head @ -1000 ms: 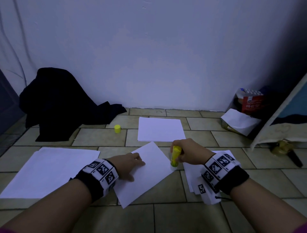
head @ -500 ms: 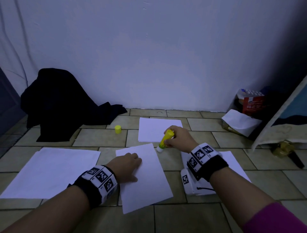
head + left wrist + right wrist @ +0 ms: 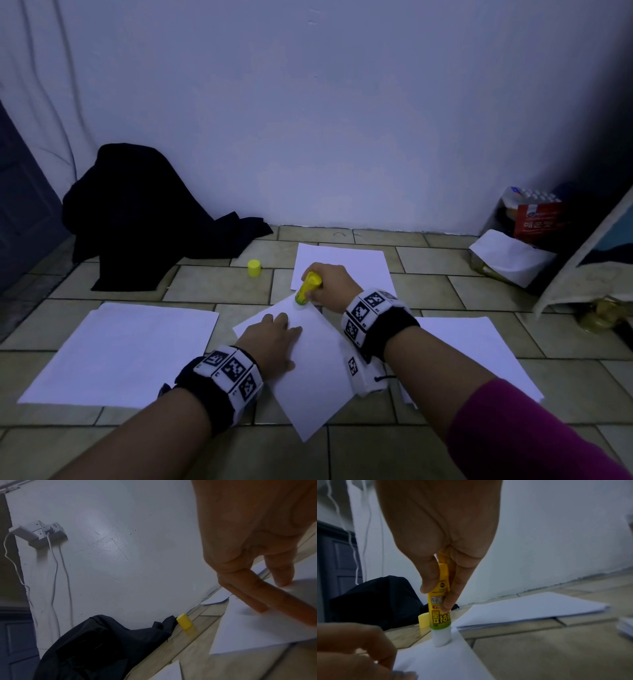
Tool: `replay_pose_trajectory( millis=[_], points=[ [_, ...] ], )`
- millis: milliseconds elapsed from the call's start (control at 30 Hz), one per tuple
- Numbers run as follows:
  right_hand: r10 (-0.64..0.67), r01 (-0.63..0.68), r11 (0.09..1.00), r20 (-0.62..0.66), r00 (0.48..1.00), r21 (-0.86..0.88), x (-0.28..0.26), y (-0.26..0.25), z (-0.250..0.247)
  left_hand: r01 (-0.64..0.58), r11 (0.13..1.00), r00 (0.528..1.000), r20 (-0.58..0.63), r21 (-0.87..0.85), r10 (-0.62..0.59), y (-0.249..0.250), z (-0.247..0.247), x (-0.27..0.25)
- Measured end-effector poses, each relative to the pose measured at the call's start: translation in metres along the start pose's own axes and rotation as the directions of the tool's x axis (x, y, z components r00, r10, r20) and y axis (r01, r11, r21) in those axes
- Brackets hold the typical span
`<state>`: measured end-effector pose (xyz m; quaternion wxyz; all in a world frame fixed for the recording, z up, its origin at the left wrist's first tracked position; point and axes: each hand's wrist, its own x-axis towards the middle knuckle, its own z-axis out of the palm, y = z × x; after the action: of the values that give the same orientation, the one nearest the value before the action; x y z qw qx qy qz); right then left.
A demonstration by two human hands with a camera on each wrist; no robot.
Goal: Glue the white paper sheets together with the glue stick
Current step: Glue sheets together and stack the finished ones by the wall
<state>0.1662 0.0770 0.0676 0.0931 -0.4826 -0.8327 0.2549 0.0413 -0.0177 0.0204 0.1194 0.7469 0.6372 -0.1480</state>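
Head view: right hand [image 3: 330,286] pinches glue stick [image 3: 307,288] onto sheet [image 3: 313,377]; left hand [image 3: 274,339] presses it flat.

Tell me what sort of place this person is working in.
Probably a room in a home, with the work done on the floor. Paper sheets lie on beige floor tiles by a plain white wall, a dark garment is heaped against it, and chargers hang from a wall socket.

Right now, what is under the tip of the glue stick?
The white tip of the glue stick presses on the far corner of the white sheet that the left hand holds flat. Beneath the sheet only tiled floor shows around it; whatever lies directly under is covered.
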Motion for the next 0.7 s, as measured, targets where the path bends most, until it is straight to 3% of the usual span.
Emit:
replay_pose_trajectory(
  millis=[333,600,700],
  points=[
    [-0.066,0.125,0.965,0.252,0.966,-0.229,-0.057,0.023,-0.025,-0.041,0.999,0.999,0.014,0.021,0.040,-0.006,-0.005,0.001],
    [-0.007,0.098,0.960,0.329,0.944,-0.261,-0.088,0.042,-0.043,-0.054,0.998,0.999,0.005,0.037,0.054,-0.006,-0.008,0.000],
    [0.012,0.061,0.969,0.292,0.956,-0.239,-0.088,0.046,-0.047,-0.043,0.995,0.999,-0.018,0.085,0.045,-0.005,-0.010,-0.002]
  ],
)
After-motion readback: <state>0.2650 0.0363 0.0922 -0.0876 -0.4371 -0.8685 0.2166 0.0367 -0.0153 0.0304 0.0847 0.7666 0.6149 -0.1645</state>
